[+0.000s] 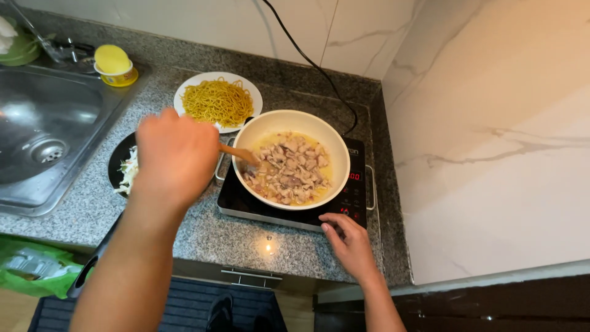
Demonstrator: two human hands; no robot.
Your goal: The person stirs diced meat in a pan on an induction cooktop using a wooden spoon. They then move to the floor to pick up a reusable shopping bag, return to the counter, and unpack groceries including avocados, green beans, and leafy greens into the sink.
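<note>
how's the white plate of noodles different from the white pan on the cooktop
The plate is flat and shallow, heaped with dry yellow noodles; the pan is deep-walled, holding pale meat pieces in liquid. The plate rests on the granite counter, untouched; the pan sits on the black cooktop, with a wooden utensil, gripped by the left hand, reaching into it. Both are round and white.

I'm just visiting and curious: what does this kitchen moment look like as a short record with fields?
Place: grey speckled counter beside a steel sink
Left hand: left hand grips a wooden spatula whose tip is in the pan
Right hand: right hand rests at the cooker's front edge, fingertips by its control panel
Pan: white pan of pale meat pieces in yellowish liquid
Cooker: black induction cooker under the pan
Nearby: white plate of yellow noodles; dark plate with shredded vegetables
</note>
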